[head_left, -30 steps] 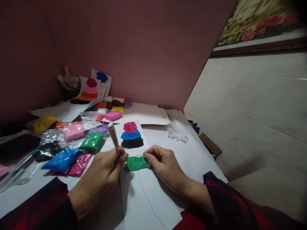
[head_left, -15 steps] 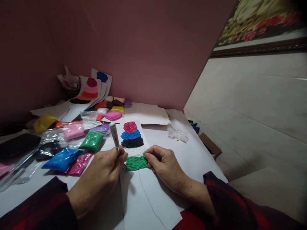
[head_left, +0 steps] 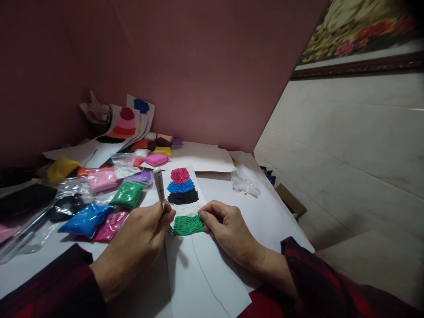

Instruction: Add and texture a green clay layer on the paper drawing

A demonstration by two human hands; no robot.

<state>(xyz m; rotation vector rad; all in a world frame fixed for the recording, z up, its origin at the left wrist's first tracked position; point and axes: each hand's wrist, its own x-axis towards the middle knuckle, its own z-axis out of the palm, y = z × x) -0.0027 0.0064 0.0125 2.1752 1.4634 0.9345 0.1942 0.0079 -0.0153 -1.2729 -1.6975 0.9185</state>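
Observation:
In my left hand I hold a white pen-like tool with dark print along its barrel, upright between thumb and fingers. Its lower end is mostly hidden behind my fingers, near the left edge of the green clay band. My right hand is closed in a pinch, its fingertips touching the right end of that band; what is between them, if anything, is hidden. The white paper sheet carries textured clay bands in pink, blue, black, white and green, with a curved drawn line below.
Bags of coloured clay lie to the left, among them a green packet and a blue packet. Finished clay pictures lean at the back left. A crumpled clear bag lies to the right, and blank sheets lie behind.
The pen-like tool has tilted very slightly, and its dark lower end shows less below my left fingers. My right hand stays in the same place.

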